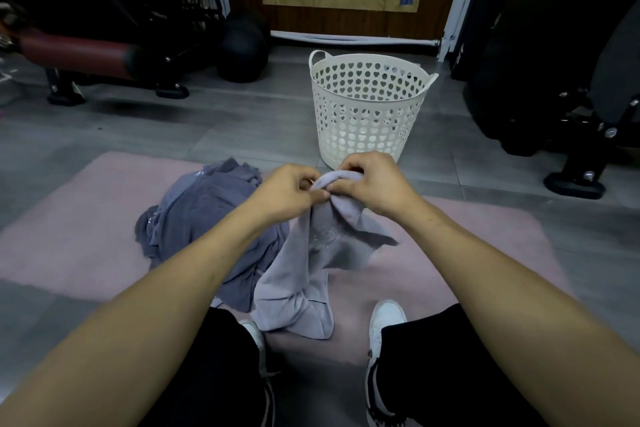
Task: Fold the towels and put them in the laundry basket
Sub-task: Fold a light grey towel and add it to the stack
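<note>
A heap [207,218] of darker grey towels lay crumpled on the pink mat [86,236], left of centre; how many towels it held could not be told, since the folds ran into one another. To its right one paler towel [304,274] hung from both hands, its lower end pooled on the mat between two white shoes.

The left hand [287,192] pinched the towel's top edge between thumb and fingers. The right hand [374,184], touching it, had its fingers curled over the same rolled edge, so both were clamped on the towel at nearly one spot.

The cloth looked soft, light and limp: it sagged and creased under its own weight and would keep no shape unless laid flat or held taut. It seemed neither slippery nor fragile, so a plain pinch should do. The best hold was probably at two corners of one short edge, hands drawn apart to spread it.

Beyond the hands stood one white basket [367,114], upright on the grey floor just off the mat. Nothing could be seen in it, though its bottom was out of sight.

Count: one basket, one held towel, one heap of unknown number.
</note>
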The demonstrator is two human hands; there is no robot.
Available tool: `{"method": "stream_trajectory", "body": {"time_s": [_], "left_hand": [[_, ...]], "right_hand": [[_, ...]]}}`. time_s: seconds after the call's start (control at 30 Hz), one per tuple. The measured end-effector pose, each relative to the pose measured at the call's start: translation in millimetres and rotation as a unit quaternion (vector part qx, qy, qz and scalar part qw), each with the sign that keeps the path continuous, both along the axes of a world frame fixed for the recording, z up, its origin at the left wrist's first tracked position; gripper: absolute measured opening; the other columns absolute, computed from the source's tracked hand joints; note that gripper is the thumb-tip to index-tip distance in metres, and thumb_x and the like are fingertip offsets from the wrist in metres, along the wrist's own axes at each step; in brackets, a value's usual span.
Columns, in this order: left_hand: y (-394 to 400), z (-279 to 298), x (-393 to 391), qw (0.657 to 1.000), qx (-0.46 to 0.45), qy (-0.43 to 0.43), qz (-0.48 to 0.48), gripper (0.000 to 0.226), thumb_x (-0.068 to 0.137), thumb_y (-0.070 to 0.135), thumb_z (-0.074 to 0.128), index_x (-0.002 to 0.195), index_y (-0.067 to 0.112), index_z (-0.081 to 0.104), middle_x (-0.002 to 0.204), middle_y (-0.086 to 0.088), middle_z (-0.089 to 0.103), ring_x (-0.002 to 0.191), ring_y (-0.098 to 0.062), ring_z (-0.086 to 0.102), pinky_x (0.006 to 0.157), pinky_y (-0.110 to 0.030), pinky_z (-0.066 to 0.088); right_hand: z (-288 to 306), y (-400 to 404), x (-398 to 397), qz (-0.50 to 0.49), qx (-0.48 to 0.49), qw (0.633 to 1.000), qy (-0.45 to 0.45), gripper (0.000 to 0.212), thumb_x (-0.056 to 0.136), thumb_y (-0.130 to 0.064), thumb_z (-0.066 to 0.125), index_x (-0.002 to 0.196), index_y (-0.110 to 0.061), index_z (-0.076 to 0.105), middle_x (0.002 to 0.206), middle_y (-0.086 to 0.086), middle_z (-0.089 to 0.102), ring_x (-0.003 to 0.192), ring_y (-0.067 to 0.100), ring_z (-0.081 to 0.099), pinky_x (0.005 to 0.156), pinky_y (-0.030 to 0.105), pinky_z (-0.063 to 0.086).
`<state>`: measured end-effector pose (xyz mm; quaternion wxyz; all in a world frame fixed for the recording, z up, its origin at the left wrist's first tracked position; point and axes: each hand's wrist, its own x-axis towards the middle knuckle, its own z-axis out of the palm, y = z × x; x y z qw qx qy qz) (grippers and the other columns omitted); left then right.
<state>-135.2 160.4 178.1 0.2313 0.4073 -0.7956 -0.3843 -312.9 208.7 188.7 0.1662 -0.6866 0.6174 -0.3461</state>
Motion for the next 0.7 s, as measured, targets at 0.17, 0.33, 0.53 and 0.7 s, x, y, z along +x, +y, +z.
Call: {"method": "stream_trajectory", "body": {"time_s": [0.17, 0.33, 0.53, 0.7], "left_hand": [[1, 15, 2, 0.978, 0.117, 0.147, 0.093, 0.015, 0.091, 0.007, 0.06, 0.081, 0.017, 0.062, 0.063, 0.002, 0.06, 0.057, -0.01, 0.057, 0.051, -0.026, 0.052], [-2, 18, 13, 0.962, 0.142, 0.193, 0.133, 0.013, 0.095, 0.022, 0.06, 0.083, 0.022, 0.065, 0.075, 0.003, 0.063, 0.07, -0.012, 0.061, 0.057, -0.028, 0.054], [0, 16, 17, 0.958, 0.196, 0.194, 0.085, 0.009, 0.097, 0.022, 0.056, 0.095, 0.019, 0.064, 0.089, -0.007, 0.063, 0.08, -0.022, 0.063, 0.059, -0.03, 0.054], [-3, 12, 19, 0.97, 0.133, 0.161, 0.122, 0.009, 0.095, 0.015, 0.058, 0.09, 0.019, 0.064, 0.08, 0.0, 0.063, 0.074, -0.015, 0.06, 0.062, -0.03, 0.054]], "right_hand": [[-8, 3, -15, -0.022, 0.093, 0.992, -0.076, 0.023, 0.072, -0.03, 0.081, 0.081, -0.014, 0.068, 0.074, 0.0, 0.067, 0.064, 0.007, 0.055, 0.061, 0.025, 0.044], [-7, 3, -17, 0.011, 0.063, 0.979, -0.193, 0.01, 0.09, -0.006, 0.064, 0.083, -0.004, 0.07, 0.078, 0.008, 0.072, 0.068, 0.004, 0.065, 0.066, 0.014, 0.046], [-17, -4, -7, 0.036, 0.109, 0.978, -0.175, 0.026, 0.077, -0.017, 0.08, 0.099, -0.021, 0.066, 0.094, -0.005, 0.071, 0.085, 0.007, 0.066, 0.078, 0.018, 0.053], [-22, -13, -1, -0.018, 0.067, 0.995, -0.077, 0.01, 0.079, -0.005, 0.066, 0.072, -0.012, 0.066, 0.072, 0.004, 0.067, 0.066, 0.012, 0.056, 0.067, 0.029, 0.047]]}}
